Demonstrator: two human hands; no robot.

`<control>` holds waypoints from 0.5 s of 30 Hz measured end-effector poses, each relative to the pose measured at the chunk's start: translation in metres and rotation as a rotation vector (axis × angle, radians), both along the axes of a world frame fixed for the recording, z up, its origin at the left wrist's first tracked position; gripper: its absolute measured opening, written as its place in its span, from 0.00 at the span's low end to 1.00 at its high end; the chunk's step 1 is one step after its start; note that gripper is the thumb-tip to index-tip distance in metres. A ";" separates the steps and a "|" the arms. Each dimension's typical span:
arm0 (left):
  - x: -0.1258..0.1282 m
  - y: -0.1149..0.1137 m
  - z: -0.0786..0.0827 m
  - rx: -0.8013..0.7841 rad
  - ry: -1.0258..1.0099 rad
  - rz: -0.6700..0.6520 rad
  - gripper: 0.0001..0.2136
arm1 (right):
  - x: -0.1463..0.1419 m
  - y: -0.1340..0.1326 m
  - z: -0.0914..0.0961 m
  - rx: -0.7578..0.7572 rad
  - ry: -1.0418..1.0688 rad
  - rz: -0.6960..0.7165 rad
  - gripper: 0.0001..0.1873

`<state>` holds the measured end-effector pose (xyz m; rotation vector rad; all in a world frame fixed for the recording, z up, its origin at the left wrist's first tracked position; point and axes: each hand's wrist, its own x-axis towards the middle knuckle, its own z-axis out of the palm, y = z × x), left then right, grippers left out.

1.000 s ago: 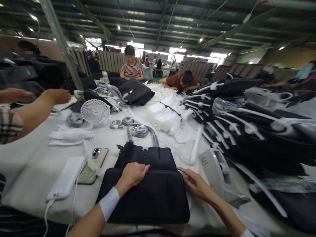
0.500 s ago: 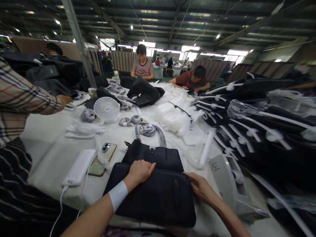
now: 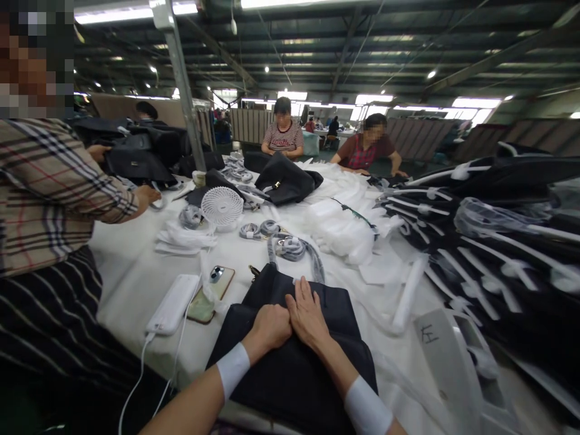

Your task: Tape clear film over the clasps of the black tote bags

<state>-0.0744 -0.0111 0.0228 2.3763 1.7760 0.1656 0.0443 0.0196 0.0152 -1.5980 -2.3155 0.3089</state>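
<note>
A black bag point(image 3: 290, 383) lies on the white-covered table in front of me, its flap point(image 3: 338, 302) spread away from me. My left hand point(image 3: 272, 325) is closed at the bag's upper edge, its fingers curled under and partly hidden. Right beside it, my right hand point(image 3: 309, 311) lies flat on the flap with its fingers stretched out. White bands circle both wrists. Just beyond the flap, a wrapped grey strap coil point(image 3: 290, 246) and a wrapped handle point(image 3: 316, 260) lie on the table.
To the left are a phone point(image 3: 212, 296), a white power bank point(image 3: 172, 304) and a small fan point(image 3: 222, 207). A grey tape dispenser point(image 3: 446, 356) and piled black bags point(image 3: 512, 290) stand right. White padding point(image 3: 339, 226) lies behind. A co-worker in plaid point(image 3: 49, 193) stands left.
My right hand has left the bag's right edge and moved left onto the flap beside my left hand. The left hand stays at the bag's edge. The view has shifted left.
</note>
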 end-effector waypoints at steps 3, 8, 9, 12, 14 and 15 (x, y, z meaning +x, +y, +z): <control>-0.004 -0.006 -0.001 0.087 -0.059 0.006 0.15 | 0.001 0.005 -0.008 -0.041 -0.102 0.007 0.35; -0.034 -0.059 -0.013 0.392 -0.215 0.137 0.16 | -0.003 0.005 -0.009 0.077 -0.238 -0.006 0.34; -0.043 -0.075 -0.020 0.488 -0.295 0.224 0.16 | -0.004 0.005 -0.009 0.087 -0.238 -0.016 0.34; -0.070 -0.117 -0.046 0.570 -0.620 0.564 0.17 | -0.006 0.006 -0.009 0.103 -0.212 -0.031 0.33; -0.085 -0.135 -0.065 0.395 -0.845 0.750 0.21 | -0.006 0.007 -0.009 0.105 -0.186 -0.029 0.34; -0.091 -0.140 -0.073 0.285 -0.944 0.814 0.23 | -0.005 0.007 -0.010 0.107 -0.172 -0.030 0.34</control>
